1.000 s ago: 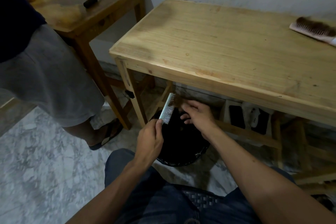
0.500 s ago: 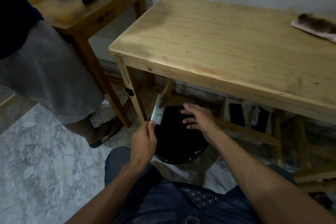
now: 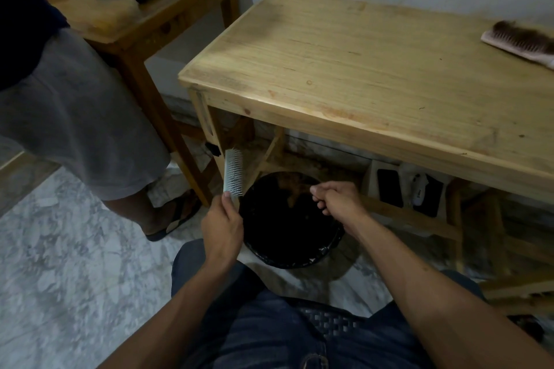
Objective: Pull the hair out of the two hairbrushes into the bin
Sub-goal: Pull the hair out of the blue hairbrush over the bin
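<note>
My left hand (image 3: 223, 225) grips the handle of a white hairbrush (image 3: 233, 172), held upright at the left rim of the black bin (image 3: 302, 262), and its bristles look bare. My right hand (image 3: 335, 199) hovers over the bin's mouth with its fingers curled; I see nothing held between them. A brownish clump of hair (image 3: 292, 190) shows inside the bin just left of those fingertips. A second, pink hairbrush (image 3: 521, 40) packed with brown hair lies on the far right of the wooden table (image 3: 359, 69).
The bin stands on the marble floor under the table's front edge, between my knees. A person in grey shorts (image 3: 75, 129) and sandals stands close on the left. A second wooden table (image 3: 135, 9) behind carries a dark tool. Phones lie on the low shelf (image 3: 404, 189).
My left hand has swung the white brush left, away from the bin's middle. My right hand left the bristles, spread its fingers over the bin, then curled them.
</note>
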### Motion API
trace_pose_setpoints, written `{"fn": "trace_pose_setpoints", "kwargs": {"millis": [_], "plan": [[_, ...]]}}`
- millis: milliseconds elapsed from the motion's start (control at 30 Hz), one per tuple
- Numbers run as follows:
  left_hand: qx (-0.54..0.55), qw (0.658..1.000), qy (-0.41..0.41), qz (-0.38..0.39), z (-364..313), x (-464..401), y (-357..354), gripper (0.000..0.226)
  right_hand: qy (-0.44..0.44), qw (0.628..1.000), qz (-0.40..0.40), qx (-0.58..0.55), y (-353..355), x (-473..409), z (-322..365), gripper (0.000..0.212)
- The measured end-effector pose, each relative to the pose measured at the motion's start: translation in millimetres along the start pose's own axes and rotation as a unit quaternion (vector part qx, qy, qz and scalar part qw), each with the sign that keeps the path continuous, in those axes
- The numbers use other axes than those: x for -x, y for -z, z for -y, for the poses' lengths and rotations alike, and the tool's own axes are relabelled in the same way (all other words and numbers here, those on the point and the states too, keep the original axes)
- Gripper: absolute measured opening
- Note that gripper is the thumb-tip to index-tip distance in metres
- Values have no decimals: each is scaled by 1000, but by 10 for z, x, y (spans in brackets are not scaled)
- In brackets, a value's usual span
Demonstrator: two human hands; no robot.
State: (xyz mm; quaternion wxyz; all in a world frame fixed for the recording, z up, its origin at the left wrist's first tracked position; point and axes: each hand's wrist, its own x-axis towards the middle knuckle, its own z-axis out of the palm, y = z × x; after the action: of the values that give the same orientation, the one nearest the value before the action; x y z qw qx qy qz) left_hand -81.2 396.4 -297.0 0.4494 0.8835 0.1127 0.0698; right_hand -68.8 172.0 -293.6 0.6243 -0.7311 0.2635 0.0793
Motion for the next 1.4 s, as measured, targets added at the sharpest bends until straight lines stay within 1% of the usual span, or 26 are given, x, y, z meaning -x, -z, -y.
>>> {"fn": "trace_pose_setpoints", "kwargs": {"millis": [100, 233, 300, 400, 467, 500, 533, 633, 733, 800, 867, 967, 1067, 1167, 1300, 1400], "plan": [[5, 999, -33, 20, 54, -3, 16, 35, -8, 1000, 8, 11, 31, -23, -60, 8], [21, 997, -46, 50, 52, 72, -43, 36, -1, 999, 32, 24, -6, -15, -46, 10], [31, 996, -57, 66, 47, 113, -73, 37, 4, 998, 43, 49, -33, -7, -18, 21], [49, 993, -64, 88, 34, 152, -104, 39, 5, 995, 64, 81, -84, 6, 52, 47], [61, 990, -73, 101, 11, 175, -112, 38, 14, 994, 87, 69, -123, 28, 121, 62], [62, 989, -83, 109, 2, 181, -116, 38, 20, 993, 104, 48, -144, 44, 160, 64], [60, 987, -97, 117, -3, 183, -118, 39, 26, 992, 125, 18, -162, 62, 191, 62], [35, 978, -156, 131, -13, 162, -123, 38, 33, 976, 203, -66, -189, 96, 234, 40], [20, 971, -197, 134, -71, 133, -104, 33, 11, 961, 247, -122, -214, 102, 232, 44], [14, 969, -211, 130, -78, 102, -85, 31, 21, 962, 239, -127, -227, 100, 224, 38], [13, 968, -217, 123, -56, 70, -70, 31, 39, 972, 205, -109, -237, 85, 199, 28], [10, 970, -211, 116, -8, 36, -55, 31, 67, 985, 138, -76, -251, 53, 157, 23], [-28, 971, -206, 116, 47, 30, -59, 29, 82, 989, 85, -89, -231, 23, 158, 21], [-57, 974, -186, 115, 117, 23, -70, 31, 93, 989, 69, -91, -177, 36, 173, 21], [-62, 982, -144, 101, 141, 3, -69, 33, 102, 990, 49, -83, -136, 51, 146, 20], [-23, 987, -107, 117, 118, -6, -47, 39, 100, 992, 2, -79, -132, 37, 124, 20]]}}
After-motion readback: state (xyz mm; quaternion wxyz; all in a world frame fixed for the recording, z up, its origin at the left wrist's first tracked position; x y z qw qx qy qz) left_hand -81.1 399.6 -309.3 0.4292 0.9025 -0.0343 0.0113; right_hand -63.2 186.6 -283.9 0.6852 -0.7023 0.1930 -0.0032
